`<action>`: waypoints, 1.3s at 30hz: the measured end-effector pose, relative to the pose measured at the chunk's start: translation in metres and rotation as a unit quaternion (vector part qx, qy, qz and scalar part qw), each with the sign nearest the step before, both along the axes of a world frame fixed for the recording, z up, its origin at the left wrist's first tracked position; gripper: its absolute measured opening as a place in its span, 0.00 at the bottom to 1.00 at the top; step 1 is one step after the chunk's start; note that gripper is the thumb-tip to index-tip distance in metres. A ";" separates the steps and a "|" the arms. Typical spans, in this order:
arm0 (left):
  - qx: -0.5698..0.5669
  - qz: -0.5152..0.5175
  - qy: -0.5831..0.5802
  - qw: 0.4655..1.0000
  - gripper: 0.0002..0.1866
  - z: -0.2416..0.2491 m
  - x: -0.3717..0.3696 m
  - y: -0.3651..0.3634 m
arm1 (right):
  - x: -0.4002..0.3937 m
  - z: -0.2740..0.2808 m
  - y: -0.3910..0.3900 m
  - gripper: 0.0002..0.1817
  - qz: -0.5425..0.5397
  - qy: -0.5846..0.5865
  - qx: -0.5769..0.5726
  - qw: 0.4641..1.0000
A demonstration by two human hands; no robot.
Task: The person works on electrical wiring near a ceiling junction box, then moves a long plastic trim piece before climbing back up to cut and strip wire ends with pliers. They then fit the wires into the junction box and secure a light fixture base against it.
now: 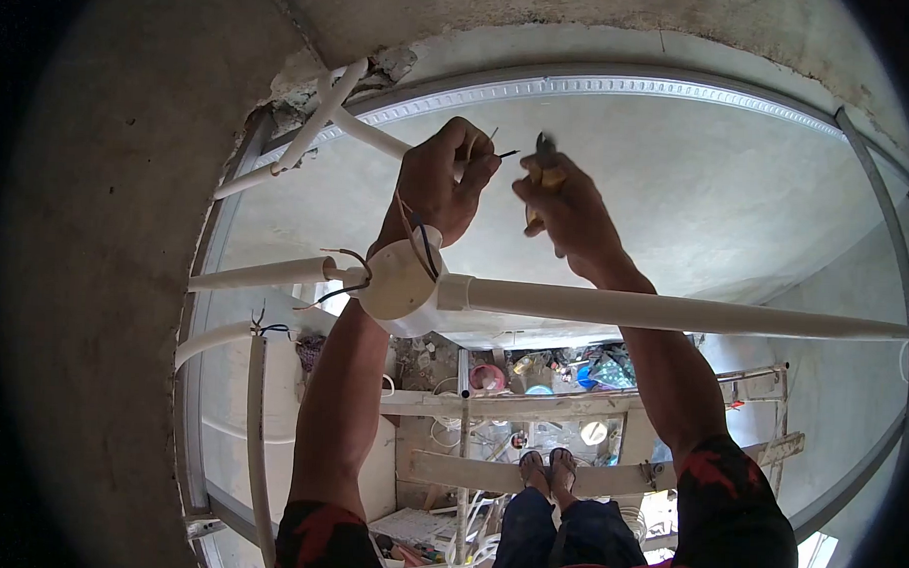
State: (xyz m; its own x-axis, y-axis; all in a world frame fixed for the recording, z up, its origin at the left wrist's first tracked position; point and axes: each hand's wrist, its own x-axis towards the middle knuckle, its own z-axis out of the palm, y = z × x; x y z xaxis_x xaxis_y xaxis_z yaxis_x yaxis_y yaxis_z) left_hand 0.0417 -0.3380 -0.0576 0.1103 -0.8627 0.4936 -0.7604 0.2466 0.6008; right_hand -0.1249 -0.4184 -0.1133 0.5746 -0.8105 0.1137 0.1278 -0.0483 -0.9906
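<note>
My left hand (pixel 443 178) is raised above a round white junction box (pixel 399 287), its fingers pinched on thin wires (pixel 507 154), one of them dark. To its right, my right hand (pixel 567 203) is closed around pliers (pixel 541 177) with yellow handles, slightly blurred, their jaws apart from the wires. From the box come more loose wires (pixel 346 292) with bare copper ends. A long white pipe (pixel 674 310) joins the box on its right side, passing in front of my right forearm.
White conduits (pixel 265 274) reach the left wall, one with loose wire ends (pixel 265 327). A metal channel (pixel 602 86) curves along the top. Below, my feet stand on a scaffold plank (pixel 468 472), over a cluttered floor with a pink basin (pixel 487 377).
</note>
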 end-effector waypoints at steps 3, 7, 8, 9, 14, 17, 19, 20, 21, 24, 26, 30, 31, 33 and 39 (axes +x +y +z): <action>-0.007 0.017 -0.012 1.000 0.12 -0.006 -0.004 -0.001 | 0.010 -0.023 0.001 0.16 0.011 0.062 -0.060 0.996; -0.007 0.019 -0.064 0.998 0.13 -0.008 -0.003 -0.003 | 0.013 -0.017 0.007 0.16 0.024 0.100 -0.067 0.992; -0.008 0.018 -0.064 0.998 0.13 -0.007 -0.003 -0.004 | 0.015 -0.017 0.007 0.16 0.012 0.108 -0.088 0.990; 0.004 0.029 -0.072 0.997 0.13 -0.007 -0.003 -0.004 | 0.015 -0.017 0.006 0.15 0.000 0.116 -0.108 0.987; 0.030 0.050 -0.092 0.994 0.14 -0.006 -0.006 -0.003 | 0.015 -0.012 0.006 0.17 -0.026 0.159 -0.177 0.971; 0.035 0.061 -0.083 0.994 0.14 -0.007 -0.007 -0.003 | 0.014 -0.008 0.010 0.18 -0.056 0.191 -0.221 0.955; 0.004 0.040 -0.076 0.996 0.14 -0.010 -0.006 -0.004 | 0.013 -0.005 0.012 0.18 -0.074 0.201 -0.233 0.949; 0.004 0.040 -0.076 0.996 0.14 -0.011 -0.005 -0.004 | 0.012 -0.003 0.012 0.18 -0.075 0.214 -0.228 0.947; 0.019 0.042 -0.083 0.995 0.14 -0.012 -0.005 -0.004 | 0.012 -0.002 0.011 0.18 -0.077 0.226 -0.223 0.945; 0.009 0.010 -0.115 0.993 0.17 -0.017 0.000 -0.006 | 0.008 0.002 0.005 0.18 -0.038 0.289 -0.228 0.929; -0.015 -0.024 -0.138 0.990 0.20 -0.012 -0.003 -0.005 | 0.005 0.008 0.005 0.18 -0.022 0.288 -0.225 0.931; 0.105 0.107 -0.117 0.982 0.26 -0.010 -0.014 0.000 | 0.004 0.005 0.001 0.17 0.030 0.240 -0.197 0.950; 0.109 0.134 -0.116 0.978 0.28 -0.010 -0.015 0.000 | 0.005 0.002 0.000 0.17 0.030 0.239 -0.197 0.950; 0.074 0.131 -0.074 0.986 0.28 -0.018 -0.017 0.000 | 0.007 -0.005 -0.001 0.18 0.046 0.158 -0.210 0.964; -0.059 0.165 -0.043 0.984 0.30 -0.032 -0.015 -0.006 | 0.016 -0.009 0.010 0.13 -0.022 0.161 -0.113 0.980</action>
